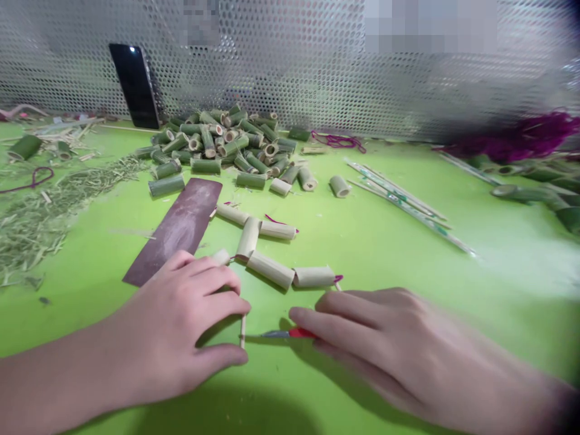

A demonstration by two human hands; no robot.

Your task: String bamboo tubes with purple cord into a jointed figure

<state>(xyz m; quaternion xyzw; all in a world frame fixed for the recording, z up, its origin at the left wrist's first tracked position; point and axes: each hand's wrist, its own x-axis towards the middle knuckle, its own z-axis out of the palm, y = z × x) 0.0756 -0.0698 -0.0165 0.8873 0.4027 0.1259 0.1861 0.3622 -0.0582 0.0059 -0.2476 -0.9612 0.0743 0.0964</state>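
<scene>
You're sitting in a small handicraft workshop. Your bench has a green tabletop (408, 272) backed by a perforated metal screen (294, 60), and it's strewn with a heap of cut bamboo tubes (217, 142), drifts of bamboo shavings (36, 229), a strip of abrasive paper (176, 223) and a red-handled craft knife (276, 333).

Pale bamboo tubes (270, 269) lie in a zigzag beside a red-handled knife (283, 333).

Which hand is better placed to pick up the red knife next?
Probably the right hand: its fingers reach the red-handled knife, while the left hand sits by a thin bamboo stick.
</scene>
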